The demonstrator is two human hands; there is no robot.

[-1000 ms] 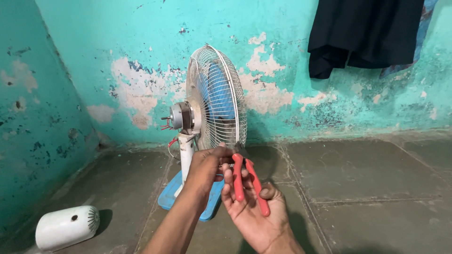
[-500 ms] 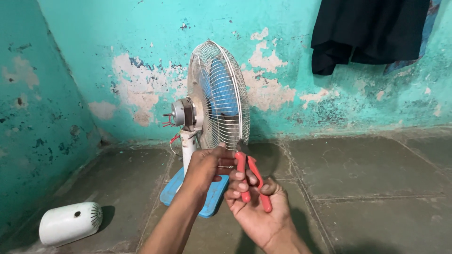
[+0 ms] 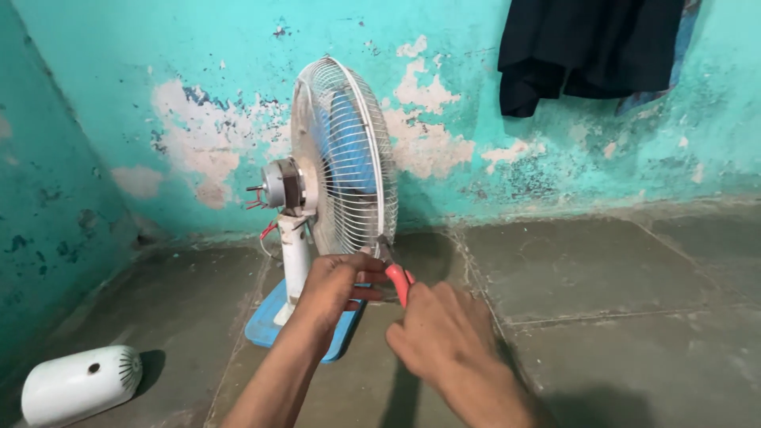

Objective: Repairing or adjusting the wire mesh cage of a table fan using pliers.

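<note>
A: Fig. — where's your R hand [image 3: 444, 337]?
B: Clenched on red-handled pliers [image 3: 394, 273], tip at the fan guard [image 3: 349, 154] rim, 6 o'clock.
A: L hand [image 3: 337, 281]?
B: Fingers curled at guard's bottom, beside pliers; grip unclear. Fan's blue base [image 3: 265, 325] on floor; white motor cover [image 3: 79, 384] lies at 8 o'clock.

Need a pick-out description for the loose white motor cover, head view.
Start at the table fan standing on its blue base against the peeling turquoise wall. Go left and toward the camera along the grey floor to the bottom-left corner. The motor cover lies there on its side: a rounded white shell with vent slots, alone, apart from both hands.
</note>
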